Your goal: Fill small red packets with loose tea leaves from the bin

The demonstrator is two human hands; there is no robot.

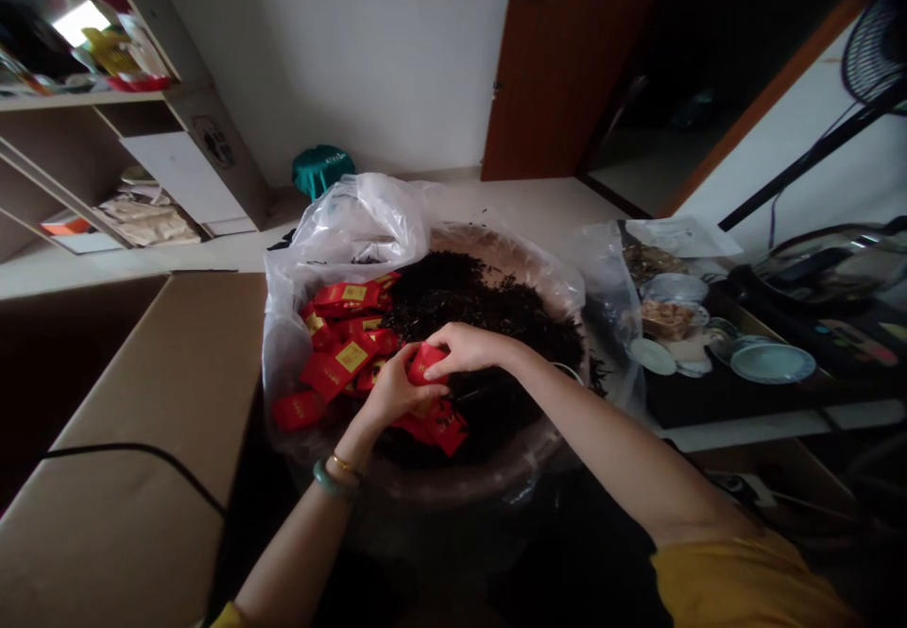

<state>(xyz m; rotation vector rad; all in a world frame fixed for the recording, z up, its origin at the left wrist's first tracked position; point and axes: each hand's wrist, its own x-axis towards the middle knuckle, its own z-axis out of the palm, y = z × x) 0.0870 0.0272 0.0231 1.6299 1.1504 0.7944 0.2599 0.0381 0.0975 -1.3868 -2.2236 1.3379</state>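
Observation:
Both my hands meet over a wide round basket (468,488) lined with clear plastic. Between them is a small red packet (426,362) with gold print. My left hand (393,384), with a bangle and a bracelet at the wrist, grips the packet from the left. From the right, my right hand (464,352) pinches its upper part. Dark loose tea leaves (488,312) fill much of the basket. Several more red packets (340,368) are heaped on the left side, and a few lie under my hands. My fingers partly cover the held packet.
An open cardboard box (162,420) stands at the left, a cable across it. To the right, a low table (709,411) carries dishes (772,362) and a jar (673,316). A teal-covered stool (322,170) is by the wall; shelves stand at the left, a fan at the right.

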